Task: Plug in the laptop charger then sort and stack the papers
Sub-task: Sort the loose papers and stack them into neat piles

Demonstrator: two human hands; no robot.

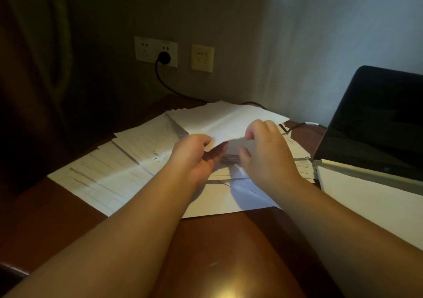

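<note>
White papers (109, 171) lie spread over the dark wooden desk (217, 247). My left hand (194, 158) and my right hand (265, 151) both pinch the near edge of a lifted bundle of sheets (226, 120) above a small stack at the desk's middle. The black charger plug (164, 57) sits in the white wall socket (155, 51), and its cable (174, 89) runs down behind the papers. The open laptop (375, 119) stands at the right.
A yellowish wall plate (202, 58) is right of the socket. A large white sheet (370, 201) lies in front of the laptop. A white cable end (313, 124) lies near the laptop's left side. Dark curtain fills the left.
</note>
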